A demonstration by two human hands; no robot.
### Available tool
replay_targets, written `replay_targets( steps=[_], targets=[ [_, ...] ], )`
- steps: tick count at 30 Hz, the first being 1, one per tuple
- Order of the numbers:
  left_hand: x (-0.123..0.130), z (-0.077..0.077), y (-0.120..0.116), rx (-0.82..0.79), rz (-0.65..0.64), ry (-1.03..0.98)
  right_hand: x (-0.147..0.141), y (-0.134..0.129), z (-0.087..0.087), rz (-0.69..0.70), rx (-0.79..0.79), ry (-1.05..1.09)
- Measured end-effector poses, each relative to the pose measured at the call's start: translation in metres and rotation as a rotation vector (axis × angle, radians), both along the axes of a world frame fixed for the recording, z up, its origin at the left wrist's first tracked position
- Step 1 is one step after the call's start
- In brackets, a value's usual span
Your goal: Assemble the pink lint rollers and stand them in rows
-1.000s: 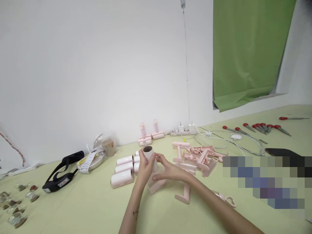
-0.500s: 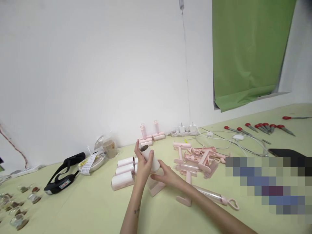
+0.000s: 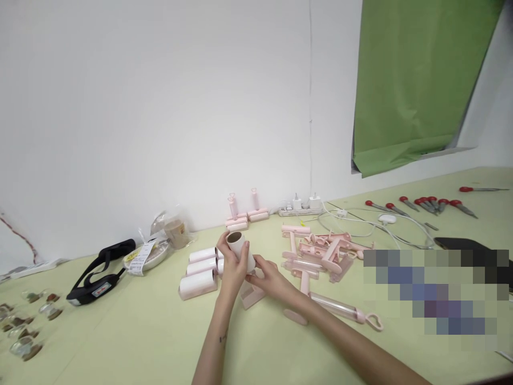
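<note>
A white paper roll with a brown cardboard core (image 3: 247,255) is held tilted at mid-view, its open end up. My left hand (image 3: 233,264) is wrapped round its upper part. My right hand (image 3: 269,278) pinches at the roll's lower end. Just below is a pink plastic piece (image 3: 252,295), partly hidden by my hands. Several white rolls (image 3: 198,283) lie to the left of my left hand. Right of my right hand is a pile of pink plastic parts (image 3: 331,251), with a clear tube with a heart-shaped pink ring (image 3: 336,306) nearer me.
Pink rollers with upright handles (image 3: 236,221) stand by the wall, beside a power strip (image 3: 300,210) with white cables. A black strap (image 3: 90,289), a wrapped bowl (image 3: 154,256) and small glass items (image 3: 26,347) are at left. Red-handled tools (image 3: 428,203) lie at back right.
The finger of my left hand that pointed up has curled in round the roll. My right hand has closed in on the roll's lower end. The whole view has shifted slightly.
</note>
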State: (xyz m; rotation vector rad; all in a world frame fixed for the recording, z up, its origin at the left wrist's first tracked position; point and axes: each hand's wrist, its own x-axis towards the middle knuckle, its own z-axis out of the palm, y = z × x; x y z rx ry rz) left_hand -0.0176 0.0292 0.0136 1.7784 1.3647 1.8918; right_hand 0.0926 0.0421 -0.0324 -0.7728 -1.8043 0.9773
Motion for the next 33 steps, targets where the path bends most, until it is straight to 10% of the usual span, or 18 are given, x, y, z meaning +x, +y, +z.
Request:
replay_targets(
  steps=[6, 9, 14, 20, 25, 33],
  targets=[
    [-0.001, 0.036, -0.018, 0.313, 0.088, -0.325, 0.002, 0.008, 0.012, -0.031, 0.024, 0.148],
    [-0.006, 0.044, -0.027, 0.203, 0.126, -0.19, 0.017, 0.015, 0.026, -0.154, 0.022, 0.297],
    [-0.003, 0.006, -0.031, -0.4, -0.013, 0.803, 0.041, 0.022, 0.046, -0.345, 0.043, 0.48],
    [0.01, -0.021, -0.031, -0.413, -0.021, 0.98, 0.039, 0.021, 0.043, -0.298, 0.03, 0.458],
    [-0.005, -0.013, -0.039, -0.238, -0.025, 0.765, 0.038, 0.018, 0.038, -0.221, 0.147, 0.163],
    [-0.038, -0.052, -0.056, -0.519, -0.197, 0.018, 0.015, -0.007, 0.036, 0.219, 0.362, -0.428]
  ],
)
